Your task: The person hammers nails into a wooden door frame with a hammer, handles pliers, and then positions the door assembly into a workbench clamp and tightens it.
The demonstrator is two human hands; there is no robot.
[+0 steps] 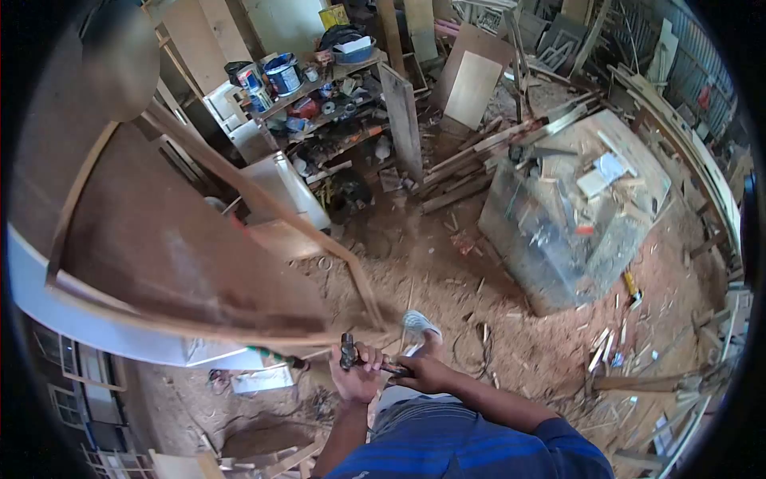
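A hammer [348, 352] is held in front of my body, its dark metal head at the left end. My left hand [357, 379] has its fingers closed around the handle close to the head. Farther down the same handle, my right hand [428, 374] is wrapped round the grip. Just beyond my left hand lies the corner of a large brown panel [183, 247] with raised wooden edging [263, 199]. A pale board [104, 323] is beneath the panel. Beside my left wrist is a green and black tool [275, 358], partly hidden under the panel.
A workbench [511, 263] at the right bears tools and wood offcuts. Shelves [319, 92] with paint tins [283, 76] stand at the back. Planks [459, 188] and scraps litter the dirt floor. A blurred shape, apparently a person's head [120, 60], is at upper left.
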